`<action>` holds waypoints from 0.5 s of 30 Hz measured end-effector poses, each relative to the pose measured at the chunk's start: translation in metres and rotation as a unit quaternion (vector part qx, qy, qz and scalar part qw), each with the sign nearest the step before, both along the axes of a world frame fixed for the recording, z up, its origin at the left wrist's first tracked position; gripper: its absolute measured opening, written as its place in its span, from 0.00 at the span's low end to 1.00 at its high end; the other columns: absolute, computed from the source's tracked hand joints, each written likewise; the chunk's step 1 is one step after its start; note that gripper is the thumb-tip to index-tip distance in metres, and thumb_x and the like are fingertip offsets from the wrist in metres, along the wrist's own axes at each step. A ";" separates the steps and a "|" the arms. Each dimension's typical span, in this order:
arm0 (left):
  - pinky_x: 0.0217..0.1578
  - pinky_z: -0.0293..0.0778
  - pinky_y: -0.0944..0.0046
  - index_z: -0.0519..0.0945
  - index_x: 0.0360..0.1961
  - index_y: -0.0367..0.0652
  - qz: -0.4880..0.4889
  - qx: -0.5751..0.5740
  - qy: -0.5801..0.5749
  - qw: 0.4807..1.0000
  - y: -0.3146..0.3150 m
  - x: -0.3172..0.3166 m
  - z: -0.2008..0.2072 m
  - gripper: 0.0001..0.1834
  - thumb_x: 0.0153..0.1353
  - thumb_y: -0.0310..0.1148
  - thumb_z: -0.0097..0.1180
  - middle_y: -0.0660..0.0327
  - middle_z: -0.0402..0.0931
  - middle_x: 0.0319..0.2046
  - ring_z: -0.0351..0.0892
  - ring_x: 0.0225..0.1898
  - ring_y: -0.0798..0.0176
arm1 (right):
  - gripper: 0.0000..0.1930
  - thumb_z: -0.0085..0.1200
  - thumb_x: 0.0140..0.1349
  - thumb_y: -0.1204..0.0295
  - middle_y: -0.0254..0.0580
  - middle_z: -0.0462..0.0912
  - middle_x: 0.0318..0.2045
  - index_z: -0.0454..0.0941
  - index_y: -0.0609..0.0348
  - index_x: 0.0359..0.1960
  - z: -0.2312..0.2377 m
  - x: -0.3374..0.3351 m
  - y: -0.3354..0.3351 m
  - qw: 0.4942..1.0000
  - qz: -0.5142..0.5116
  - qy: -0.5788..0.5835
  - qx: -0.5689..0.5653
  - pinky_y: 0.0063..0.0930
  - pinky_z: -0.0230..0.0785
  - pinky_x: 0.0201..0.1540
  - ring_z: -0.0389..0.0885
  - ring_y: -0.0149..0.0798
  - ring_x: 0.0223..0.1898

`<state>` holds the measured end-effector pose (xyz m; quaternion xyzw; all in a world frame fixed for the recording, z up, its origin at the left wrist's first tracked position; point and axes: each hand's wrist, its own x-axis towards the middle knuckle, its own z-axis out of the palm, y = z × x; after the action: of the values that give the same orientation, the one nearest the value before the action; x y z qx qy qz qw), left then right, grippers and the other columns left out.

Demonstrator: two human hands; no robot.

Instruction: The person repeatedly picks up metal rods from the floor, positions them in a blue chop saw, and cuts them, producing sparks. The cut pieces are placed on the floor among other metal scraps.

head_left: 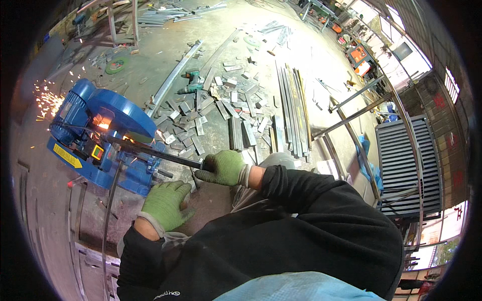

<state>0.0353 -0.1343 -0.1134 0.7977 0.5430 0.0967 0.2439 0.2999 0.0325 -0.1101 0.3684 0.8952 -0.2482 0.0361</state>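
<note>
A blue cut-off saw (120, 113) with a round wheel guard stands on the floor at the left. It glows orange at the cut and throws sparks (49, 103) to the far left. My right hand (223, 168), in a green work glove, is closed round the end of the saw's long dark handle (175, 158). My left hand (165, 204), gloved alike, rests low beside the saw's base, near the small clamp handle (164, 173). Its fingers lie extended and the thumb stands apart, holding nothing visible. A thin metal bar (111, 200) runs from the saw toward the lower edge.
Many short metal offcuts (201, 113) litter the floor beyond the saw, with a green drill (192, 85) among them. Long steel bars (293, 110) lie ahead. A metal frame (359, 145) and a slatted grey panel (409, 168) stand at the right.
</note>
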 end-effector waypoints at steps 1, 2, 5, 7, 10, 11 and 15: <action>0.80 0.74 0.37 0.86 0.78 0.44 0.002 -0.004 0.009 1.000 0.000 0.000 -0.001 0.41 0.72 0.57 0.76 0.45 0.85 0.77 0.82 0.78 0.36 | 0.37 0.59 0.82 0.31 0.65 0.97 0.43 0.99 0.56 0.44 0.002 0.000 0.000 1.000 -0.001 -0.004 -0.003 0.66 0.87 0.54 0.95 0.75 0.48; 0.80 0.74 0.37 0.86 0.78 0.45 0.001 -0.009 0.005 1.000 0.000 0.000 -0.002 0.41 0.72 0.57 0.76 0.45 0.85 0.77 0.82 0.79 0.36 | 0.37 0.59 0.82 0.31 0.64 0.97 0.43 0.99 0.55 0.44 0.004 0.000 0.000 1.000 -0.001 -0.007 -0.007 0.66 0.87 0.54 0.95 0.75 0.48; 0.81 0.74 0.36 0.86 0.79 0.45 0.003 -0.020 0.012 1.000 0.000 0.001 -0.001 0.41 0.73 0.58 0.76 0.45 0.85 0.77 0.82 0.79 0.37 | 0.37 0.59 0.82 0.31 0.64 0.97 0.43 0.99 0.55 0.45 0.007 -0.001 -0.001 1.000 -0.004 -0.006 -0.009 0.65 0.87 0.54 0.96 0.74 0.48; 0.81 0.74 0.37 0.85 0.79 0.45 0.003 -0.019 0.019 1.000 -0.001 0.002 0.000 0.41 0.73 0.59 0.75 0.46 0.85 0.77 0.82 0.79 0.37 | 0.37 0.59 0.82 0.31 0.63 0.97 0.43 0.99 0.55 0.45 0.007 -0.001 -0.002 1.000 -0.008 -0.002 -0.009 0.65 0.87 0.54 0.96 0.74 0.48; 0.80 0.74 0.36 0.86 0.79 0.45 0.003 -0.036 0.030 0.999 0.000 0.003 0.002 0.41 0.73 0.59 0.75 0.46 0.85 0.77 0.82 0.78 0.37 | 0.37 0.60 0.82 0.31 0.63 0.97 0.43 0.99 0.56 0.46 0.005 0.000 -0.003 1.000 -0.015 0.007 -0.013 0.63 0.87 0.55 0.96 0.73 0.49; 0.80 0.74 0.37 0.86 0.78 0.45 0.001 -0.042 0.023 0.999 0.000 0.003 0.002 0.41 0.73 0.59 0.76 0.47 0.85 0.77 0.82 0.78 0.37 | 0.37 0.61 0.82 0.31 0.63 0.97 0.43 0.99 0.57 0.47 0.005 0.001 -0.003 1.000 -0.015 0.011 -0.016 0.63 0.87 0.55 0.97 0.73 0.49; 0.79 0.75 0.37 0.86 0.77 0.46 -0.004 -0.033 0.024 0.999 -0.001 0.004 0.002 0.40 0.72 0.59 0.76 0.48 0.86 0.75 0.83 0.76 0.38 | 0.37 0.62 0.82 0.31 0.62 0.98 0.43 0.99 0.58 0.49 0.003 0.002 -0.003 0.999 -0.029 0.007 -0.023 0.62 0.88 0.56 0.97 0.72 0.49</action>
<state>0.0397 -0.1349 -0.1116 0.7937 0.5481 0.0584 0.2572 0.3016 0.0294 -0.1068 0.3913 0.8786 -0.2720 0.0308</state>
